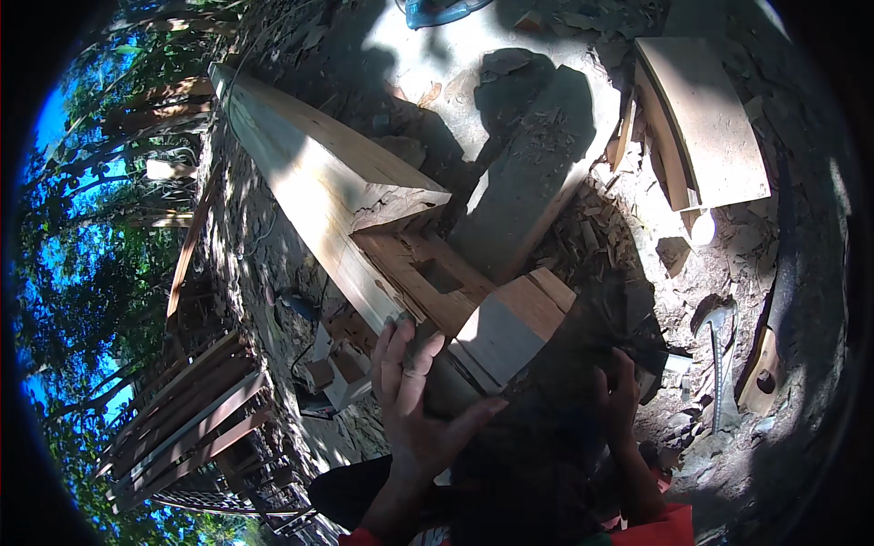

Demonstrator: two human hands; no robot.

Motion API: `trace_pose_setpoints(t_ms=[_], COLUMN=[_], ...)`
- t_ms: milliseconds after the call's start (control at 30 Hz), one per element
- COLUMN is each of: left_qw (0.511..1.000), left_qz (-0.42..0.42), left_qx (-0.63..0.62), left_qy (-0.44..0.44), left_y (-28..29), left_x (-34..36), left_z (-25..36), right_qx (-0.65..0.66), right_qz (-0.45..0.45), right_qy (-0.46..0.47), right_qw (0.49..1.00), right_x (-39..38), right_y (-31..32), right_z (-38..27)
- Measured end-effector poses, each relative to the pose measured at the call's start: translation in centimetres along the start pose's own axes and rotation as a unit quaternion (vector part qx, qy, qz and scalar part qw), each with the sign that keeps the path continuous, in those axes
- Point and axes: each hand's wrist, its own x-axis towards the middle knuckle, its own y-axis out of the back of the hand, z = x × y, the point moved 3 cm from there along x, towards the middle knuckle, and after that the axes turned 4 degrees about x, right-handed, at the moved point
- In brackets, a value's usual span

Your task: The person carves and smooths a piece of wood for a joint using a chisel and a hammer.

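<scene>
A large squared timber beam runs from the far left toward me. Its near part has a deep cut-out with a rectangular mortise in its floor. Beyond the cut-out, the beam's block-like near end stands up. My left hand rests on the side of the beam near this end, fingers stretched and thumb spread, holding nothing. To the right of the beam, my right hand is in deep shadow with its fingers curled. A dark object lies by its fingertips; whether they grip it is too dark to make out.
Curved-edged boards lie at the far right. Nearer are a curved metal tool and a wood piece with a hole. A teal tool sits at the top. Stacked planks and small offcuts are on the left.
</scene>
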Motion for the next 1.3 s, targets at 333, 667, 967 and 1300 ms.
trace_pose_setpoints(t_ms=[333, 667, 967, 1300], left_qw=[0.998, 0.996, 0.991, 0.987], left_qz=[0.038, 0.05, 0.079, 0.132], left_qx=[0.002, -0.044, -0.084, -0.067], left_qy=[-0.051, -0.052, -0.069, -0.068], left_y=[-0.5, -0.4, -0.8, -0.5], left_x=[0.3, -0.2, -0.6, -1.2], left_z=[0.2, -0.6, -1.3, -1.8], right_qx=[-0.212, -0.312, -0.354, 0.292], right_qz=[-0.085, -0.121, -0.137, 0.036], right_qy=[-0.005, 0.014, 0.161, -0.001], right_qw=[0.974, 0.942, 0.911, 0.956], right_x=[3.9, 5.8, 6.4, -3.3], right_y=[6.5, 4.2, 4.5, 12.0], right_z=[2.3, 2.3, 3.9, -5.8])
